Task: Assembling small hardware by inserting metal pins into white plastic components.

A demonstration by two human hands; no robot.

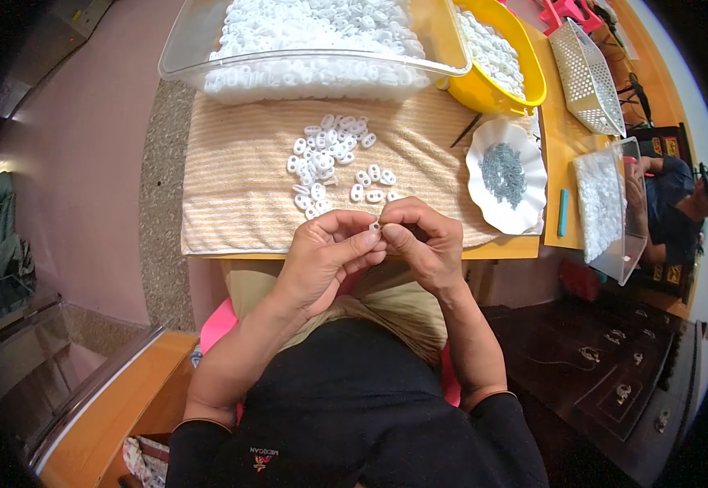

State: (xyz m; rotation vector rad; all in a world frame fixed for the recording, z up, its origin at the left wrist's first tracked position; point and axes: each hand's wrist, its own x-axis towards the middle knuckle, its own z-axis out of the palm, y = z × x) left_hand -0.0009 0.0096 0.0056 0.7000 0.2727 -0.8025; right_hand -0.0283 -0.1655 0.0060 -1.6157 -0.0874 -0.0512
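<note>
In front of my body, over the table's near edge, my two hands meet at the fingertips. Between thumb and fingers, my left hand (321,259) pinches a small white two-holed plastic piece (375,228). The thumb and forefinger of my right hand (429,248) are pressed together at that same piece; whatever they hold is too small to make out. Just beyond my hands, a loose pile of the same white oval pieces (321,154) lies on a striped towel (236,175). To the right, a white scalloped dish (484,211) holds many tiny grey metal parts (502,175), possibly springs.
A large clear bin (313,61) full of white pieces stands at the back, with a yellow basin (533,93) beside it. Rightward are a white perforated basket (586,77), a teal stick-like tool (563,213) and another clear bin (635,244). A person (679,195) sits beyond that bin.
</note>
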